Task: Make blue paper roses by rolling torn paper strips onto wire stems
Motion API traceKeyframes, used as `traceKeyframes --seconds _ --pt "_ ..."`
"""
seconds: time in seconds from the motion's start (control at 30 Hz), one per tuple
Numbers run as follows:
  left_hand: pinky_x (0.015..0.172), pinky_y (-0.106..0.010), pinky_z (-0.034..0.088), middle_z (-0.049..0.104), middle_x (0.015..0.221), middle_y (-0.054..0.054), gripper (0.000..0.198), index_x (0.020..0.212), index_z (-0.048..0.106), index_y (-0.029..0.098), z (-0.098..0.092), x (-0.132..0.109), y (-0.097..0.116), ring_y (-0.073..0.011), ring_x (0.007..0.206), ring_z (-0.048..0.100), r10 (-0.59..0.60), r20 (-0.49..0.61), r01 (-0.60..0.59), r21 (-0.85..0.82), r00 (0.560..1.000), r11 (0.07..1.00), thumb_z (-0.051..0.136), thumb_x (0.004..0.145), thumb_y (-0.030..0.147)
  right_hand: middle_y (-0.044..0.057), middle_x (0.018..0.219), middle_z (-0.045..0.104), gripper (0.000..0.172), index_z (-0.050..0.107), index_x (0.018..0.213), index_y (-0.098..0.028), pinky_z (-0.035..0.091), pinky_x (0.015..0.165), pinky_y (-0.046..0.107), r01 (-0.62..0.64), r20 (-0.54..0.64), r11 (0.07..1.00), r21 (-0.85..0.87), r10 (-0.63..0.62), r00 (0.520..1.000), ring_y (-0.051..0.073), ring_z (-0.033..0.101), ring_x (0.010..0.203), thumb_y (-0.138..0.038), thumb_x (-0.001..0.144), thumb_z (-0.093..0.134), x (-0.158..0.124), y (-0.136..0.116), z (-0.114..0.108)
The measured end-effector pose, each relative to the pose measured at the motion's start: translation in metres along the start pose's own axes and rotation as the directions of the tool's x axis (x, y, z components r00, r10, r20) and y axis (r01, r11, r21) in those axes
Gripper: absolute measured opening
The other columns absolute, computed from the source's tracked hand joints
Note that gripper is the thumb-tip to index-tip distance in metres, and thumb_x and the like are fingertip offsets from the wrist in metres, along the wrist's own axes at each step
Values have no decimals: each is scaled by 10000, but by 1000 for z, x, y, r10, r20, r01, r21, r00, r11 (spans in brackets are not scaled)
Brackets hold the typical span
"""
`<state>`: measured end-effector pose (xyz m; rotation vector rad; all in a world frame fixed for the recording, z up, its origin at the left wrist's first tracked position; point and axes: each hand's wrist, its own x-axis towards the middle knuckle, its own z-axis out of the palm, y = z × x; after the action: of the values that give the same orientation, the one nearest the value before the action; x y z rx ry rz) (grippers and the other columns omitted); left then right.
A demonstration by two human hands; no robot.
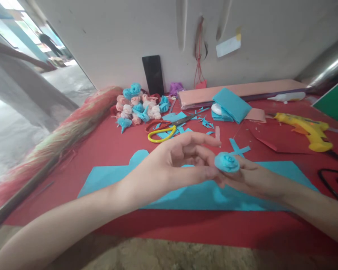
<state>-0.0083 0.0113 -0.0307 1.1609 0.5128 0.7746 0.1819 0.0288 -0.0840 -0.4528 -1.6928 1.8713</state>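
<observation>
A small blue crepe-paper rose sits at the fingers of my right hand, its spiral top facing up. My right fingers close around its base, which they mostly hide. To the left of the rose, my left hand has its fingers curved and apart. The left thumb and a fingertip reach the rose's left edge; whether they press on it I cannot tell. Beneath both hands lies a wide sheet of blue crepe paper on the red table cover.
Yellow-and-red-handled scissors lie among blue scraps. Finished blue and pink paper roses are heaped at the back left. Folded blue paper and a yellow glue gun with its black cord are on the right. A dark phone-like slab leans against the wall.
</observation>
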Motion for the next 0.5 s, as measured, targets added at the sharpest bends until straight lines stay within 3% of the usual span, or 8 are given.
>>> traceKeyframes --seconds 0.3,0.5 --pt "738 -279 504 647 789 -1 208 1035 550 163 -1 1 -2 -148 730 671 42 -82 -38 47 996 998 587 845 87 -4 785 456 296 521 845 -201 386 722 296 19 -109 995 97 -8 994 138 443 769 -491 902 524 2 3 13" --pt "719 -276 514 629 740 13 218 1018 549 167 0 -2 -3 -134 686 652 36 -90 -36 10 995 999 608 823 91 -14 767 462 346 534 811 -205 373 666 278 58 -112 995 -83 -67 991 135 431 716 -514 935 440 1 0 15"
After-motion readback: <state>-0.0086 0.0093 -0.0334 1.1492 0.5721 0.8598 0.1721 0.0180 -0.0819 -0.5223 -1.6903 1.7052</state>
